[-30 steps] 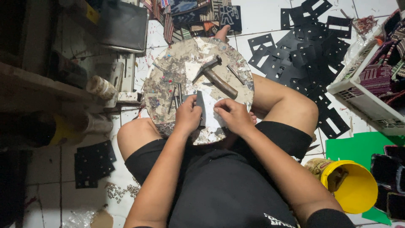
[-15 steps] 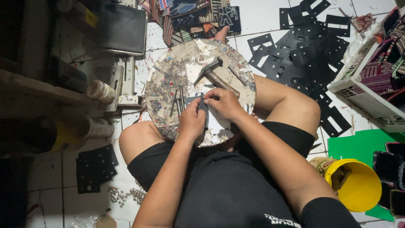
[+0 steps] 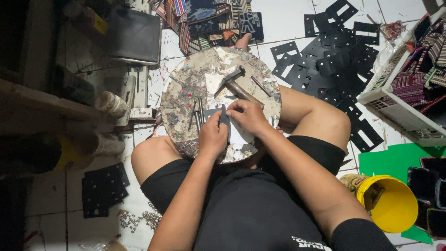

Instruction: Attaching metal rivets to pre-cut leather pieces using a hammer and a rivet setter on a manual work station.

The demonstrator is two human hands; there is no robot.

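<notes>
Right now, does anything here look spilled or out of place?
Yes. Small silver rivets lie loose on the floor tiles beside the left knee, and black cut-out pieces are strewn in an untidy heap right of the round board.

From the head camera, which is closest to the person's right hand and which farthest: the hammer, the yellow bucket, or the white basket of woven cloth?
Measured from the right hand:
1. Hammer, just beyond the fingers on the round work board.
2. Yellow bucket, on the floor to the right, by the person's hip.
3. White basket, far right. It is only a little farther than the bucket.
</notes>
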